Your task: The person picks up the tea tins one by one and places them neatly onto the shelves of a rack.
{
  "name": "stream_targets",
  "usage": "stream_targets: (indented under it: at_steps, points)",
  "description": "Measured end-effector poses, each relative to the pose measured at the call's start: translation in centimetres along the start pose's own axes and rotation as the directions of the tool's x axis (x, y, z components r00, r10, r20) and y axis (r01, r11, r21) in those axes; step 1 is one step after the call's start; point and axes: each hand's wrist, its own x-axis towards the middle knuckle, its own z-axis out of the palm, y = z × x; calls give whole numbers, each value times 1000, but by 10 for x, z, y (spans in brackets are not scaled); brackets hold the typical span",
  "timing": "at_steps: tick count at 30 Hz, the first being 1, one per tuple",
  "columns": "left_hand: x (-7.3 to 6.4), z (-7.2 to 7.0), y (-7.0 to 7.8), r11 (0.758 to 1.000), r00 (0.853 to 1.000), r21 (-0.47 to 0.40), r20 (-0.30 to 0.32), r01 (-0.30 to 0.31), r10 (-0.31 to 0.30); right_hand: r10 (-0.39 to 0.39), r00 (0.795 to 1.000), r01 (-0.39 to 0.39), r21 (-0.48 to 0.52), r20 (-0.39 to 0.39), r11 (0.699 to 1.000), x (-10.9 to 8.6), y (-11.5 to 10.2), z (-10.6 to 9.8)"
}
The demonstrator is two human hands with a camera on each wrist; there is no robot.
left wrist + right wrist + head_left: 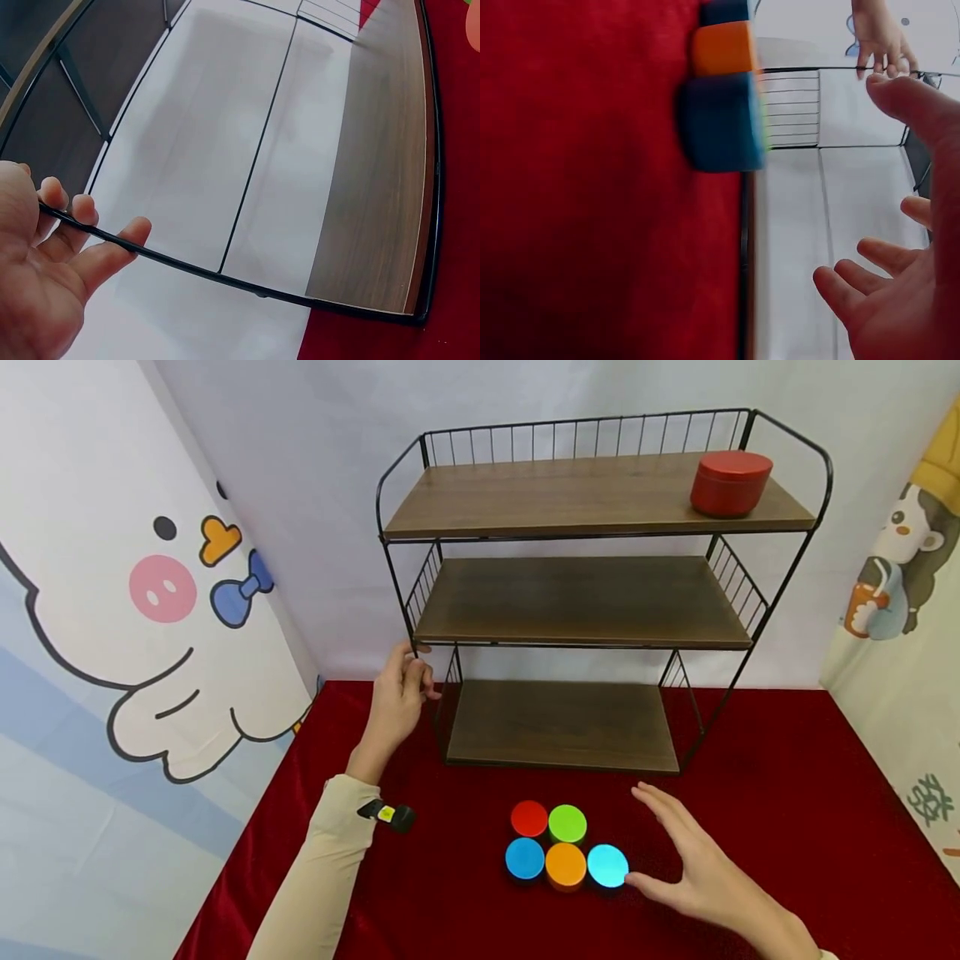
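Observation:
At the left front of a three-tier shelf rack (585,502), my left hand (401,689) holds the thin black upright post (180,262), its fingers curled round it just below the middle shelf. My right hand (697,864) is held over the red cloth with fingers spread and nothing in its grasp. Its thumb is nearest a light blue round container (607,866); whether they touch cannot be told. Beside that one stand an orange container (566,867) and a darker blue container (524,859). Behind them are a red container (529,819) and a green container (567,824).
A red lidded tin (730,485) sits at the right of the rack's top shelf. The rack has wooden boards and black wire sides. Red cloth (780,793) covers the table. Printed curtains (247,693) hang at both sides.

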Motion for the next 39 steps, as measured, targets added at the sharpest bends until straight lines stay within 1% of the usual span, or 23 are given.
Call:
stream_targets:
  at_steps: [2, 5, 7, 9, 13, 18, 22, 27, 32, 39]
  points:
    - [-1, 0, 8, 1000, 1000, 2, 4, -5, 5, 16, 1000, -16, 5, 3, 1000, -8, 4, 2]
    - [-3, -1, 22, 1000, 1000, 5, 11, -17, 17, 15, 1000, -15, 28, -9, 999, -19, 10, 6]
    - [-4, -1, 27, 1000, 1000, 10, 14, -21, 21, 15, 1000, -15, 50, -13, 999, -25, 13, 9]
    - [-4, -1, 29, 1000, 1000, 14, 12, -18, 18, 32, 999, -32, 64, -3, 997, -30, 15, 13]
    - [-4, -2, 27, 1000, 1000, 22, 5, -9, 9, 97, 994, -101, 85, 55, 991, -36, 16, 21]
    - [-4, -2, 24, 1000, 1000, 25, 1, -1, 1, 121, 986, -134, 111, 115, 985, -37, 15, 32]
    - [-4, -2, 25, 1000, 1000, 21, 1, 7, -7, 124, 984, -141, 142, 125, 980, -35, 15, 39]
    - [-5, -2, 27, 1000, 1000, 19, -2, 6, -6, 133, 982, -154, 158, 135, 975, -32, 13, 44]
    - [-5, -3, 28, 1000, 1000, 23, 0, 8, -8, 150, 973, -176, 144, 174, 974, -27, 10, 47]
    - [-4, -2, 28, 1000, 1000, 11, -11, 13, -12, 158, 970, -176, 87, 184, 981, -20, 3, 51]
